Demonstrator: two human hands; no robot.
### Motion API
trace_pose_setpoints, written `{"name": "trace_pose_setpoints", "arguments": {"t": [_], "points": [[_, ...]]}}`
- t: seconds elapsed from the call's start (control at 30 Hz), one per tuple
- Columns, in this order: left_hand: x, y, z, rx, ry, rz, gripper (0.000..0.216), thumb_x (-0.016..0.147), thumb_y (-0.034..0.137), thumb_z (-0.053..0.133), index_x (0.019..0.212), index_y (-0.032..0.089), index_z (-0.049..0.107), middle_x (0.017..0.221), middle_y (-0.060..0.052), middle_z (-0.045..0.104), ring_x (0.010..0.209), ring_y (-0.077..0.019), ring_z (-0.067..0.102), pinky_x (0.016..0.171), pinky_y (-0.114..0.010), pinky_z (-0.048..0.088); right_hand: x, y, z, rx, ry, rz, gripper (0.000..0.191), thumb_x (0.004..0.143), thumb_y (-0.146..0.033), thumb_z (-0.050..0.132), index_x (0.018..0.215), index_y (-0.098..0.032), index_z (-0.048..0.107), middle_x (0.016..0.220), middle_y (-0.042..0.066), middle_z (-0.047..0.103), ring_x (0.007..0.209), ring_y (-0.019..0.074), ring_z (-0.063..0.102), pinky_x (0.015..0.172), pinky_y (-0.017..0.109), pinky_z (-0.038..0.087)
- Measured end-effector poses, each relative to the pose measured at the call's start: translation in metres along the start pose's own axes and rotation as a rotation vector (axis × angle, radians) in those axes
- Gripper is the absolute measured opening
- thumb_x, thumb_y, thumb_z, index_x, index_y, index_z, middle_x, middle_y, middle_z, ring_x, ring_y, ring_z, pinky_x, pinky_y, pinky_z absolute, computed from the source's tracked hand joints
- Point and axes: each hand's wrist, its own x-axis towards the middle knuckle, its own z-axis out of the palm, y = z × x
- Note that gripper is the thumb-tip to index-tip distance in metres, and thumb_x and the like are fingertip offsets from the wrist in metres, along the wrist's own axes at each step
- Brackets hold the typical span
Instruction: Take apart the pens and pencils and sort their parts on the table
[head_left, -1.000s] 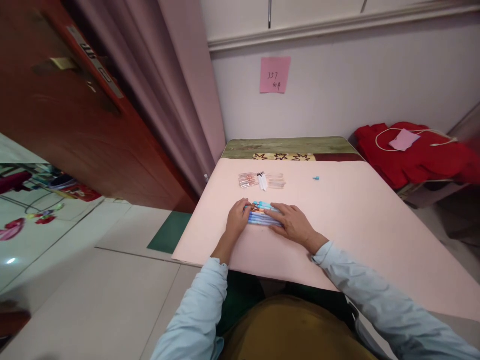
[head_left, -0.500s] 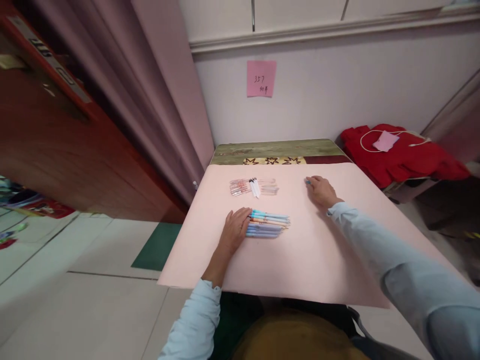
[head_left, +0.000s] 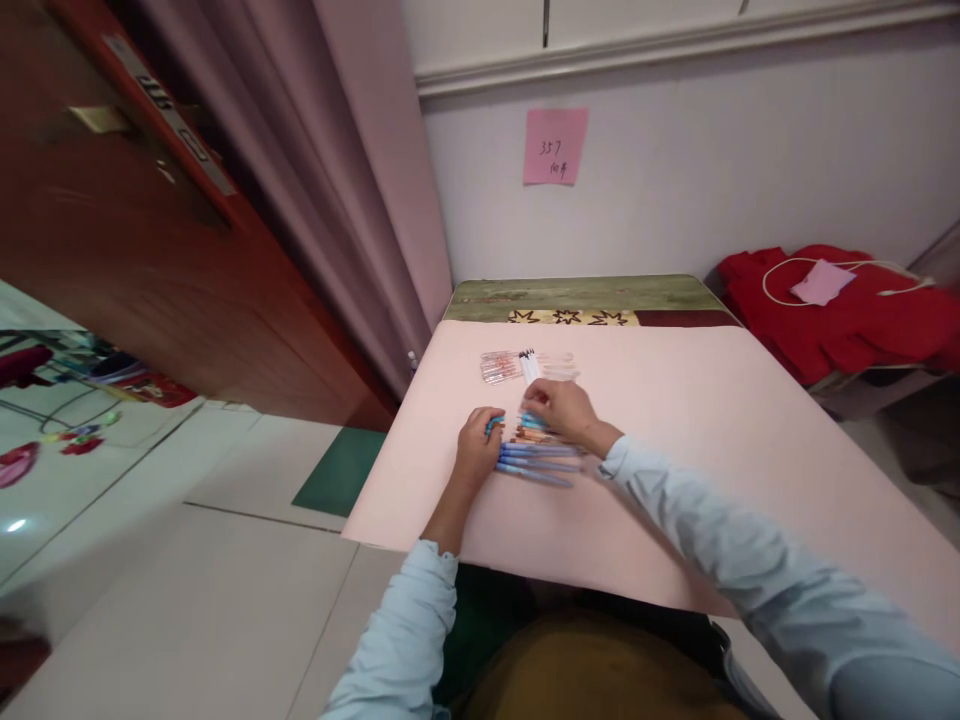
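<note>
A row of light blue, orange and violet-blue pens (head_left: 536,452) lies on the pink-covered table in front of me. My left hand (head_left: 478,445) is curled at the row's left end, its fingers closed around small blue pen parts (head_left: 493,425) that look like caps or ends. Over the upper pens, my right hand (head_left: 564,408) has its fingertips pinched together at a light blue pen, partly hiding the row. Just beyond it are clear pen barrels (head_left: 500,367) with reddish insides, and short white sticks with black tips (head_left: 529,366) lie across their middle.
Pink paper (head_left: 675,420) covers most of the table, with a green patterned strip (head_left: 585,292) showing at the back. A red cloth (head_left: 855,310) with a cable is at the right. A pink note (head_left: 555,147) is stuck on the wall. A brown door (head_left: 150,240) stands left.
My right hand has moved left from the table's right side to the pens. My left hand has curled its fingers around blue parts. The lower pens are more spread, and the view has shifted.
</note>
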Motion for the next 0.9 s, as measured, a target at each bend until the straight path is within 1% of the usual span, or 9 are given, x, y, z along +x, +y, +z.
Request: {"name": "trace_pose_setpoints", "arguments": {"t": [0.07, 0.17, 0.27, 0.4, 0.53, 0.63, 0.7, 0.77, 0.9], "points": [[-0.001, -0.001, -0.001, 0.009, 0.015, 0.001, 0.030, 0.082, 0.008, 0.049, 0.105, 0.019, 0.064, 0.107, -0.007, 0.066, 0.104, -0.0191, 0.062, 0.097, -0.035, 0.050, 0.002, -0.023, 0.013, -0.031, -0.052, -0.028, 0.016, 0.087, -0.038, 0.064, 0.094, -0.027, 0.074, 0.088, 0.000, 0.077, 0.082, 0.0185, 0.068, 0.067, 0.026, 0.043], [-0.001, -0.001, -0.001, 0.035, 0.032, -0.012, 0.027, 0.081, 0.008, 0.048, 0.101, 0.019, 0.064, 0.104, -0.007, 0.066, 0.102, -0.0197, 0.062, 0.095, -0.035, 0.051, 0.003, -0.036, 0.025, -0.077, -0.090, -0.054, 0.019, 0.091, -0.037, 0.060, 0.096, -0.027, 0.075, 0.085, 0.001, 0.077, 0.082, 0.0192, 0.068, 0.069, 0.027, 0.043], [-0.002, -0.002, -0.002, 0.045, 0.039, -0.036, 0.026, 0.083, 0.009, 0.048, 0.102, 0.019, 0.063, 0.105, -0.007, 0.066, 0.102, -0.0201, 0.062, 0.095, -0.036, 0.051, 0.001, -0.034, 0.026, -0.074, -0.099, -0.080, 0.022, 0.094, -0.038, 0.056, 0.098, -0.027, 0.076, 0.088, 0.001, 0.077, 0.083, 0.0187, 0.068, 0.071, 0.027, 0.043], [-0.002, -0.001, -0.002, 0.047, -0.038, 0.005, 0.035, 0.088, 0.012, 0.045, 0.119, 0.020, 0.061, 0.120, -0.008, 0.067, 0.114, -0.0201, 0.059, 0.104, -0.038, 0.047, -0.011, -0.029, 0.020, -0.039, -0.104, -0.141, 0.029, 0.098, -0.031, 0.047, 0.099, -0.026, 0.075, 0.096, 0.001, 0.076, 0.089, 0.0176, 0.067, 0.078, 0.027, 0.044], [-0.001, -0.002, -0.001, 0.105, -0.130, 0.069, 0.029, 0.089, 0.018, 0.052, 0.113, 0.022, 0.067, 0.118, -0.006, 0.070, 0.116, -0.0219, 0.059, 0.106, -0.043, 0.045, -0.041, -0.027, 0.022, -0.085, -0.036, -0.154, 0.032, 0.096, -0.042, 0.052, 0.112, -0.022, 0.071, 0.113, 0.009, 0.072, 0.104, 0.0224, 0.063, 0.094, 0.035, 0.042], [0.000, -0.005, 0.001, 0.075, -0.108, 0.083, 0.025, 0.089, 0.018, 0.055, 0.108, 0.022, 0.070, 0.115, -0.006, 0.071, 0.114, -0.0211, 0.061, 0.105, -0.042, 0.047, -0.067, -0.025, 0.029, -0.182, 0.009, -0.242, 0.066, 0.083, -0.063, 0.063, 0.133, -0.020, 0.059, 0.140, 0.016, 0.056, 0.129, 0.0329, 0.048, 0.110, 0.050, 0.030], [-0.001, -0.007, 0.002, 0.053, -0.083, 0.083, 0.025, 0.088, 0.016, 0.054, 0.107, 0.021, 0.071, 0.113, -0.006, 0.071, 0.112, -0.0201, 0.062, 0.104, -0.041, 0.049, -0.078, -0.022, 0.031, -0.263, 0.005, -0.269, 0.081, 0.080, -0.069, 0.063, 0.144, -0.021, 0.049, 0.150, 0.017, 0.046, 0.139, 0.0381, 0.036, 0.113, 0.059, 0.020], [-0.002, -0.008, 0.002, 0.048, -0.060, 0.077, 0.027, 0.088, 0.013, 0.052, 0.106, 0.021, 0.071, 0.113, -0.006, 0.071, 0.112, -0.0193, 0.062, 0.104, -0.040, 0.049, -0.083, -0.017, 0.028, -0.327, -0.017, -0.254, 0.079, 0.085, -0.068, 0.058, 0.148, -0.024, 0.044, 0.153, 0.016, 0.042, 0.140, 0.0393, 0.033, 0.113, 0.062, 0.018], [-0.002, -0.005, 0.001, 0.057, -0.059, 0.054, 0.033, 0.088, 0.009, 0.047, 0.106, 0.022, 0.071, 0.116, -0.006, 0.071, 0.114, -0.0188, 0.062, 0.105, -0.041, 0.049, -0.083, -0.008, 0.014, -0.363, -0.067, -0.249, 0.062, 0.093, -0.059, 0.053, 0.147, -0.029, 0.045, 0.152, 0.012, 0.044, 0.138, 0.0343, 0.038, 0.111, 0.058, 0.025]]}}
